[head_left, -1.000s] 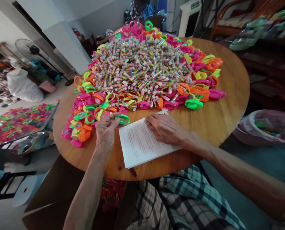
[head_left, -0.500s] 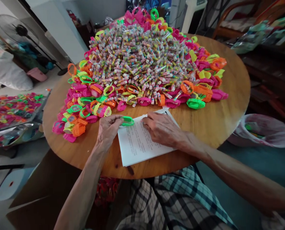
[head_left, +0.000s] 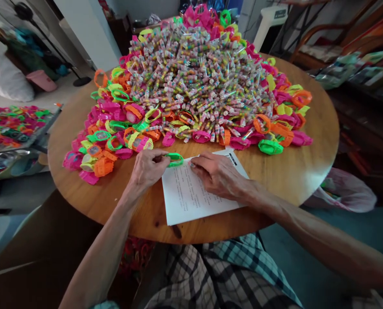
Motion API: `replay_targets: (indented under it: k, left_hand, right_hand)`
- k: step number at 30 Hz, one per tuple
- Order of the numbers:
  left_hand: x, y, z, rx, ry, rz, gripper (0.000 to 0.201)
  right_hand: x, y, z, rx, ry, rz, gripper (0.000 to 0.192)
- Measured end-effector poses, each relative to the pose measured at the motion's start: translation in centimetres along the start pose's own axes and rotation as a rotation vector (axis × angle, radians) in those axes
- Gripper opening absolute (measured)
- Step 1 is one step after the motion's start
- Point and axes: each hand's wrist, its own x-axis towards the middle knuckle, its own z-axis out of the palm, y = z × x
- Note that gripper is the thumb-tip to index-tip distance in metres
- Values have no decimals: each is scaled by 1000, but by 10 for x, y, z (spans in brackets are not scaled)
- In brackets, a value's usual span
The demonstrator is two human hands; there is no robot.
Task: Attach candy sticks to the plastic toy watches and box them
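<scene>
Between the thumb and fingers of my left hand is a bright green toy watch, its band curved into a loop. My right hand rests over a stack of printed paper sheets, fingertips pinched together just right of the watch; a small pale bit shows at the tips, too small to name. Beyond both hands rises a large heap of wrapped candy rolls in clear film. Toy watches in pink, orange, yellow and green ring the heap, including an orange one at the left and a green one at the right.
Everything lies on a round wooden table. A lower surface at the left carries more coloured toy watches. At the right stands a bin lined with a plastic bag. A wooden armchair is at the back right.
The camera view has shifted slightly. Both hands stay over the paper, the left still holding the green toy watch and the right still pinched close beside it.
</scene>
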Motion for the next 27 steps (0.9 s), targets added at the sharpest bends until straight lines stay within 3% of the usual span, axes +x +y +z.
replay_targets:
  k: [8, 21, 27]
  left_hand:
    - [-2, 7, 0, 6, 22, 32, 23]
    - [-3, 4, 4, 38, 43, 97, 23]
    - [-4, 3, -2, 58, -26, 140, 21]
  right_hand:
    - [8, -6, 6, 97, 8, -41, 34]
    - [7, -14, 10, -212, -66, -111, 32]
    - [12, -20, 10, -359, -164, -119, 27]
